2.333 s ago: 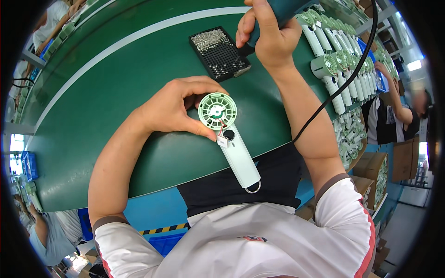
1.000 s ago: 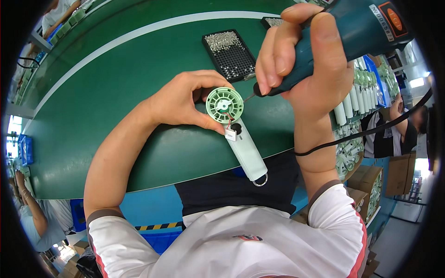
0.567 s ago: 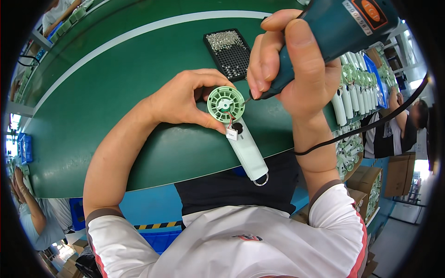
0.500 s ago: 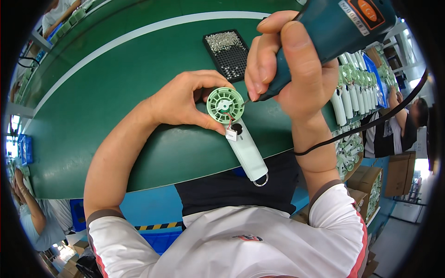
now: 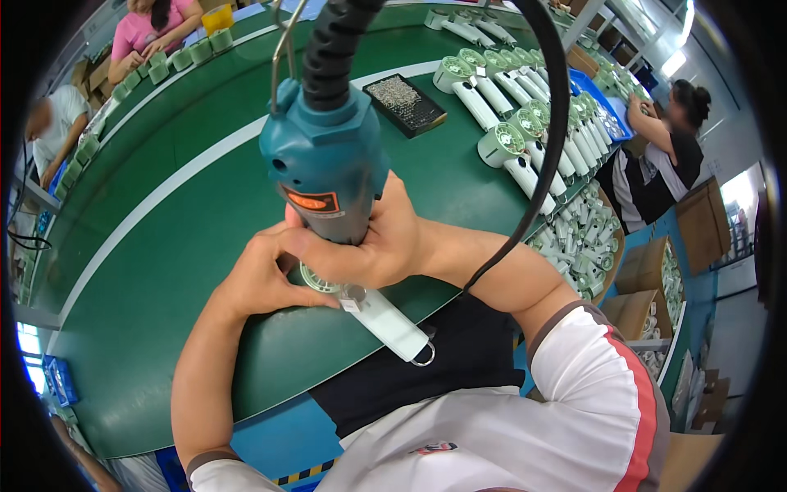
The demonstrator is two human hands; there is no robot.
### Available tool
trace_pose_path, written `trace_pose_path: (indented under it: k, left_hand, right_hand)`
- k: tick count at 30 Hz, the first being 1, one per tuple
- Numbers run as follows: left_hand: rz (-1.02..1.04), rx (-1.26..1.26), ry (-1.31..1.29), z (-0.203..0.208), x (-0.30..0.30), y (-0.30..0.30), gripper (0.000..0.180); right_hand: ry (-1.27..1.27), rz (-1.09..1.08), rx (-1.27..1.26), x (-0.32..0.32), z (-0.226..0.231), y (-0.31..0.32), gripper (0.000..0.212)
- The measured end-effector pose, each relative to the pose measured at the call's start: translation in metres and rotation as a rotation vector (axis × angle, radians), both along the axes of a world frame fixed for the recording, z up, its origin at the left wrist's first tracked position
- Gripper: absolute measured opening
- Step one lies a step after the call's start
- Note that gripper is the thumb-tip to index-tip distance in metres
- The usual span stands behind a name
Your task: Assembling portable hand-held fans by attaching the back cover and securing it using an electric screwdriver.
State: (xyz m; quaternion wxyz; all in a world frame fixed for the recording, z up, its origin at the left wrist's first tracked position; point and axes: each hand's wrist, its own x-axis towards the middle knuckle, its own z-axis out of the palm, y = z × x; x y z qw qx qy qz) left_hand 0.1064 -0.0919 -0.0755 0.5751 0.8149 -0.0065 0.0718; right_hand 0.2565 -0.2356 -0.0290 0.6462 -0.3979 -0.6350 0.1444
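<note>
My left hand (image 5: 261, 275) is closed around the round light green head of a white-handled handheld fan (image 5: 387, 326). The fan's handle slants toward my body over the table edge, with a metal ring at its end and a small white connector near the head. My right hand (image 5: 385, 242) grips a teal electric screwdriver (image 5: 328, 168), which stands nearly upright over the fan head. My right hand and the tool hide most of the head and the screwdriver's tip, so I cannot see whether the tip touches a screw.
A black tray (image 5: 425, 123) of small screws lies beyond my hands on the green table (image 5: 188, 221). Rows of similar fans (image 5: 492, 148) stand to the right, near a blue bin (image 5: 627, 131). A black cable (image 5: 560, 107) loops across my right forearm. Co-workers sit at far left and right.
The screwdriver has moved from the right of the fan to above its head and turned upright. My right hand now meets my left. The view has shifted, showing more fans at right.
</note>
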Motion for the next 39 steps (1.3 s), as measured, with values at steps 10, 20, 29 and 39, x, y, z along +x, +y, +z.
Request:
trace_pose_path:
  k: [10,20,29,39]
  left_hand:
    - [0.013,0.048,0.026,-0.006,-0.004,0.005,0.065]
    - [0.003,0.133,0.001,-0.001,0.003,0.000,0.067]
    - [-0.033,-0.077,-0.009,-0.014,0.004,0.000,0.070]
    - [-0.003,-0.054,-0.027,-0.013,-0.005,-0.004,0.069]
  right_hand:
    - [-0.053,0.014,0.035,-0.002,-0.003,0.007,0.015]
    - [0.164,0.127,0.100,0.017,0.025,-0.009,0.025]
    - [-0.628,-0.399,-0.139,0.137,0.002,-0.023,0.034]
    - [-1.303,-0.181,-0.271,0.177,-0.043,-0.008,0.049]
